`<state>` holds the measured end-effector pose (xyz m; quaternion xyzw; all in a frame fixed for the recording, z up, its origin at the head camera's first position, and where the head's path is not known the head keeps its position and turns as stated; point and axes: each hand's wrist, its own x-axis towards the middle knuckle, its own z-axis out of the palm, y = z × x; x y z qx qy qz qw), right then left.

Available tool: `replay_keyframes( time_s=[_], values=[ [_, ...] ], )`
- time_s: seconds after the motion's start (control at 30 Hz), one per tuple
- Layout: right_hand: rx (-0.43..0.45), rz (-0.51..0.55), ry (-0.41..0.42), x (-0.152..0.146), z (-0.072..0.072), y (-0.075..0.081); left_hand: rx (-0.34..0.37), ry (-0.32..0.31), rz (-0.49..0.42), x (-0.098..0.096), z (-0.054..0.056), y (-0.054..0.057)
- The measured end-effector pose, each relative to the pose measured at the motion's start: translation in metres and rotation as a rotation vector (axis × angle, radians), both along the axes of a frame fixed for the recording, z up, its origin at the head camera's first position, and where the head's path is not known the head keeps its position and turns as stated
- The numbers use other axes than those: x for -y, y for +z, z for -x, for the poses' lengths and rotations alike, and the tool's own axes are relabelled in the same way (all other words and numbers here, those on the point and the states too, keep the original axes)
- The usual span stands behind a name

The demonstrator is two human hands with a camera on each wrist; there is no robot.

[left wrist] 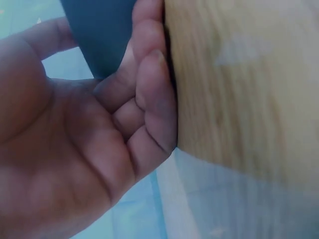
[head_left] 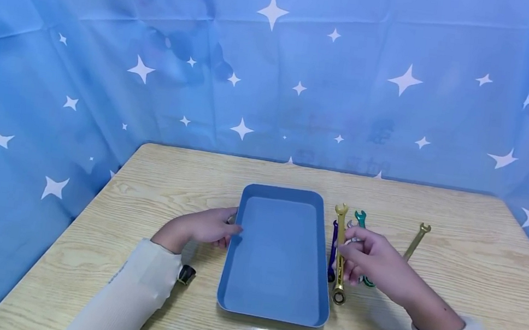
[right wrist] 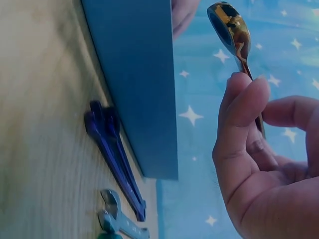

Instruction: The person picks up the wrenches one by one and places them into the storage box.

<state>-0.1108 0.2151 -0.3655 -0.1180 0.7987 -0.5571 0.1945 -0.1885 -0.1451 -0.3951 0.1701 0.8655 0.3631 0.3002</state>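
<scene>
A blue rectangular tray [head_left: 277,265] lies on the table with nothing in it. My left hand [head_left: 204,226] holds its left side, the thumb over the rim and the other fingers low outside the wall. In the left wrist view those fingers curl beside the tray wall [left wrist: 99,35], against the wooden tabletop. Just past the tray's right edge, my right hand [head_left: 371,261] pinches a gold combination wrench [head_left: 340,262] by its shaft. Its ring end [right wrist: 232,27] sticks out beyond the fingertips in the right wrist view, raised off the table.
Right of the tray lie a purple wrench [head_left: 333,250], a silver wrench [right wrist: 117,214] and a green wrench [head_left: 361,218], partly covered by the right hand. A bronze-coloured wrench [head_left: 416,241] lies farther right. A blue star-patterned cloth [head_left: 275,78] hangs behind the table.
</scene>
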Motion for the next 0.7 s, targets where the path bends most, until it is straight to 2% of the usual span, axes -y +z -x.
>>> replay_keyframes(
  time_s=[0.33, 0.7],
  values=[
    [0.041, 0.075, 0.027, 0.02, -0.004, -0.002, -0.015, -0.038, 0.064, -0.005, -0.001, 0.002],
    [0.035, 0.031, 0.075, 0.051, 0.003, 0.002, -0.014, -0.033, 0.046, -0.002, -0.001, 0.002]
  ],
)
